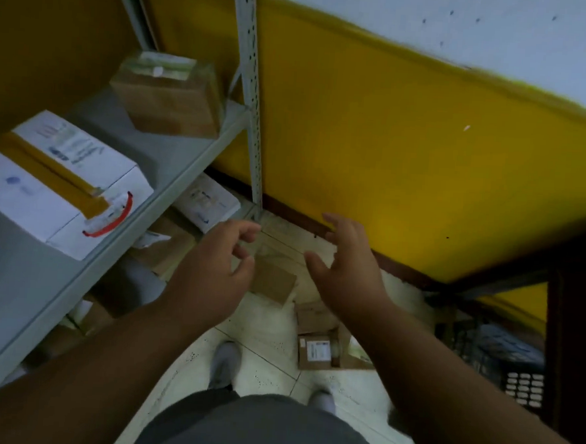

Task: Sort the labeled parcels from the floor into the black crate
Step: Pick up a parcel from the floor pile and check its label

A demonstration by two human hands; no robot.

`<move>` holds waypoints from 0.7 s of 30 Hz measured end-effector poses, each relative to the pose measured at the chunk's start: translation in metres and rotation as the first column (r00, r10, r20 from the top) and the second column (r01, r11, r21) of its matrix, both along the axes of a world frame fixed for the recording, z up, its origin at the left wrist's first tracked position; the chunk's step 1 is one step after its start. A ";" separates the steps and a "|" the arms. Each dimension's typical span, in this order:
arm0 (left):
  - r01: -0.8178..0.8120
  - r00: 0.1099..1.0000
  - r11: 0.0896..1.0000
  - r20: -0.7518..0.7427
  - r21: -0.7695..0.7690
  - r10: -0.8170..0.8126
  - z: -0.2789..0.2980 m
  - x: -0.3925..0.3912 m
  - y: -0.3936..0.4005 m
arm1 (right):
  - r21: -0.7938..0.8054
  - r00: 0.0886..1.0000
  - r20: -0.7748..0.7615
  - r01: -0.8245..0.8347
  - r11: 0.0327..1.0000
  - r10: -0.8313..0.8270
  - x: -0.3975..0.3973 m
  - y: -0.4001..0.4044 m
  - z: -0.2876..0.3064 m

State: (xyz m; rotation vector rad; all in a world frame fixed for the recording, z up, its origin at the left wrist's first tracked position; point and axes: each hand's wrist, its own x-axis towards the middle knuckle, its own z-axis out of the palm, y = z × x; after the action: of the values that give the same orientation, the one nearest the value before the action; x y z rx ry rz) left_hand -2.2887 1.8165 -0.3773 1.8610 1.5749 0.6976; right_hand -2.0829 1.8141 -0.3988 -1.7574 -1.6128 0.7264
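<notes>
Both my hands reach down over the tiled floor with fingers spread and nothing in them. My left hand [219, 262] and my right hand [346, 259] hover either side of a plain brown parcel [274, 280] lying on the floor near the wall. Closer to my feet lie two more brown parcels, one blank [315, 316] and one with a white label [318, 352]. The black crate [503, 358] sits low at the right, partly hidden by my right forearm.
A grey metal shelf rack [171, 166] stands at the left with white and brown boxes on it, and more boxes below it. A yellow wall [392, 152] rises straight ahead. My shoes [224, 365] stand on the white tiles.
</notes>
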 end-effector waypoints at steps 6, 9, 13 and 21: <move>0.180 0.983 0.983 -0.013 -0.044 -0.181 -0.031 -0.012 0.073 | -0.094 0.983 -0.039 0.174 0.980 -0.178 -0.025 0.028 -0.029; 0.232 0.973 0.968 0.022 -0.099 -0.230 -0.058 0.006 0.096 | -0.135 0.956 -0.077 0.270 0.953 -0.281 -0.023 0.035 -0.054; 0.286 0.958 0.942 0.058 -0.177 -0.280 -0.115 0.042 0.110 | -0.190 0.919 -0.103 0.356 0.915 -0.380 -0.011 0.039 -0.106; 0.243 0.970 0.919 0.083 -0.310 -0.228 -0.270 0.097 0.133 | -0.358 0.871 -0.100 0.420 0.834 -0.481 0.025 0.068 -0.254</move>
State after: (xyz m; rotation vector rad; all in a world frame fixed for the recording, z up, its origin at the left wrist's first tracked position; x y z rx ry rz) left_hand -2.1915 1.9494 -0.6475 1.7390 1.3147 0.3502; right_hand -2.0577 1.8825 -0.6531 -2.1292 -0.9253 0.9242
